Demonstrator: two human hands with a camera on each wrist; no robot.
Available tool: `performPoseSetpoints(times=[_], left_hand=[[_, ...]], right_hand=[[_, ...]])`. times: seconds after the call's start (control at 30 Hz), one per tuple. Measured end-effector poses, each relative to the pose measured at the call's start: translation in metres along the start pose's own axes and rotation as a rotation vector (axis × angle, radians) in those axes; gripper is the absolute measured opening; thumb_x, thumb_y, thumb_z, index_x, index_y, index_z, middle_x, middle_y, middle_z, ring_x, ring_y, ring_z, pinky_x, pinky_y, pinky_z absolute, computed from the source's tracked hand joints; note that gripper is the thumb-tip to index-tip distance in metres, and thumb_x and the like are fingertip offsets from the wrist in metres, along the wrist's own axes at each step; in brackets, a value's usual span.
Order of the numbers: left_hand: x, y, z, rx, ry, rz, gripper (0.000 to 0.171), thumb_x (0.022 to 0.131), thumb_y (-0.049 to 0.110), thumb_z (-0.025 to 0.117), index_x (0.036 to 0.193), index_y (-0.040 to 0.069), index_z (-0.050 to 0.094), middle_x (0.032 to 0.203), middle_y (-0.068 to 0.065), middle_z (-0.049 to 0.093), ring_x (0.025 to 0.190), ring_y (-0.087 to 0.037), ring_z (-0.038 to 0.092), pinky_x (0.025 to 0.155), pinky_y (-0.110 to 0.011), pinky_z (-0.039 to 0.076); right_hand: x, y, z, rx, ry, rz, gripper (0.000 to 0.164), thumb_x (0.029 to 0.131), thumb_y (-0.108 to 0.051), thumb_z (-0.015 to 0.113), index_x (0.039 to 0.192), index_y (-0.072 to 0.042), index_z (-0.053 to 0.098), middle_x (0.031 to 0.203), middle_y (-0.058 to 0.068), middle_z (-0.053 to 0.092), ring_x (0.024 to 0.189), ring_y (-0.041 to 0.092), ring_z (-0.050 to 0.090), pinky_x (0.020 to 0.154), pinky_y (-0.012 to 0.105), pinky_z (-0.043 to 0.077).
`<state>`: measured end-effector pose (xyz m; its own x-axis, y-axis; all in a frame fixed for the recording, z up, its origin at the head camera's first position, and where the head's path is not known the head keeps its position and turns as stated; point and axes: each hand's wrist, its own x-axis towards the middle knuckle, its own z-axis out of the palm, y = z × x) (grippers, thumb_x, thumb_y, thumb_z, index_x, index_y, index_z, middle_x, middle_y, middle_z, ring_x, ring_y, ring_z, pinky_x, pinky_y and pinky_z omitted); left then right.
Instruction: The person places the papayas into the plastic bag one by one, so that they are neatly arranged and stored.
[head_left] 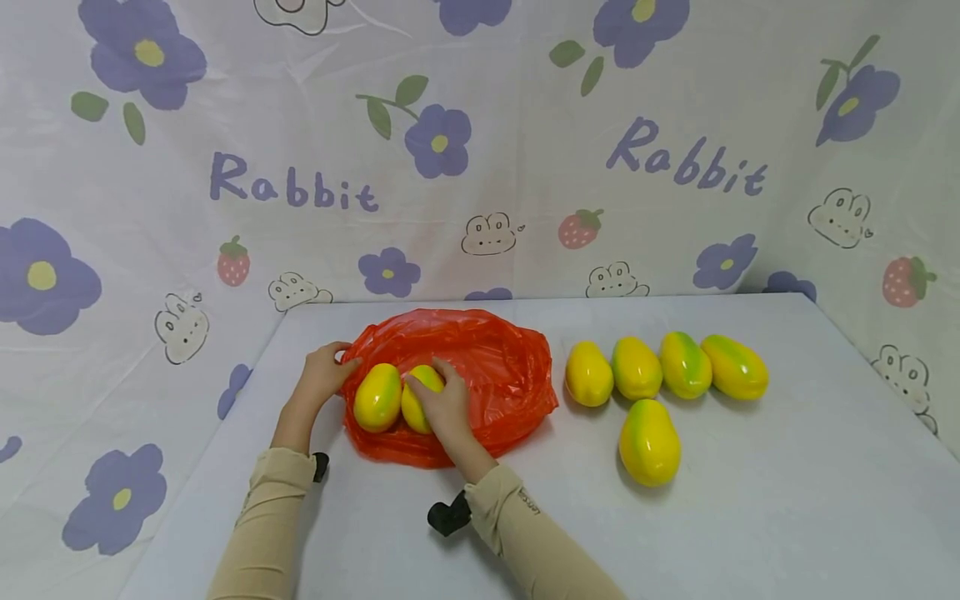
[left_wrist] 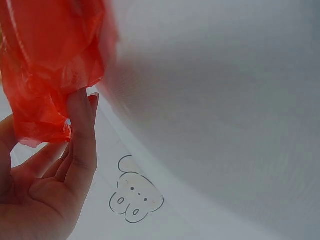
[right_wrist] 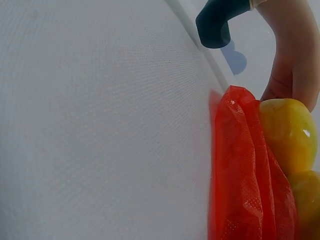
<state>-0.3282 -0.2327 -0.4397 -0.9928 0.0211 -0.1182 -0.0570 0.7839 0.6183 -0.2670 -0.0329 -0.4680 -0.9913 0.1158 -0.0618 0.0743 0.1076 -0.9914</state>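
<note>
A red plastic bag (head_left: 510, 375) lies spread on the table with its mouth up. Two yellow-green mangoes sit side by side at its left part, a left mango (head_left: 377, 398) and a right mango (head_left: 420, 398). My right hand (head_left: 450, 410) grips the right one, thumb and fingers on either side of it. At the bag's left edge, my left hand (head_left: 322, 375) pinches the rim; in the left wrist view the crumpled plastic (left_wrist: 45, 75) runs between the thumb and fingers of that hand (left_wrist: 50, 190). The right wrist view has the left mango (right_wrist: 287, 135) behind the bag's side (right_wrist: 245, 190).
Right of the bag, several more mangoes lie in a row, from the nearest mango (head_left: 588, 373) to the end mango (head_left: 735, 367). One mango (head_left: 650, 442) lies in front of them. A patterned cloth (head_left: 517, 167) hangs behind the white table (head_left: 750, 517).
</note>
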Motion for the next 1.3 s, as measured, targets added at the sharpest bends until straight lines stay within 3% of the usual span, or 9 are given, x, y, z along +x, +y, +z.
performPoseSetpoints(times=[0.23, 0.67, 1.3], left_hand=[[-0.001, 0.001, 0.000, -0.009, 0.005, 0.002, 0.052, 0.099, 0.024, 0.053, 0.141, -0.004, 0.043, 0.120, -0.031, 0.058, 0.071, -0.019, 0.063, 0.061, -0.025, 0.058], [-0.003, 0.001, 0.002, 0.002, 0.017, 0.004, 0.051, 0.099, 0.024, 0.053, 0.141, -0.004, 0.043, 0.120, -0.031, 0.058, 0.074, -0.021, 0.063, 0.062, -0.026, 0.058], [-0.008, 0.004, 0.003, -0.007, 0.004, -0.010, 0.053, 0.099, 0.025, 0.053, 0.143, -0.003, 0.041, 0.120, -0.030, 0.058, 0.070, -0.018, 0.062, 0.063, -0.026, 0.059]], right_hand=[[0.000, -0.005, -0.005, -0.013, 0.001, 0.015, 0.063, 0.089, -0.032, 0.070, 0.144, -0.012, 0.046, 0.144, 0.007, 0.051, 0.128, 0.027, 0.049, 0.108, 0.047, 0.045], [0.001, -0.009, -0.019, -0.008, 0.004, -0.055, 0.062, 0.088, -0.030, 0.071, 0.142, -0.009, 0.049, 0.145, 0.009, 0.052, 0.137, 0.030, 0.045, 0.113, 0.048, 0.040], [0.000, -0.013, -0.051, 0.005, 0.013, -0.060, 0.066, 0.086, -0.034, 0.073, 0.144, -0.015, 0.047, 0.148, 0.006, 0.049, 0.141, 0.027, 0.040, 0.116, 0.049, 0.036]])
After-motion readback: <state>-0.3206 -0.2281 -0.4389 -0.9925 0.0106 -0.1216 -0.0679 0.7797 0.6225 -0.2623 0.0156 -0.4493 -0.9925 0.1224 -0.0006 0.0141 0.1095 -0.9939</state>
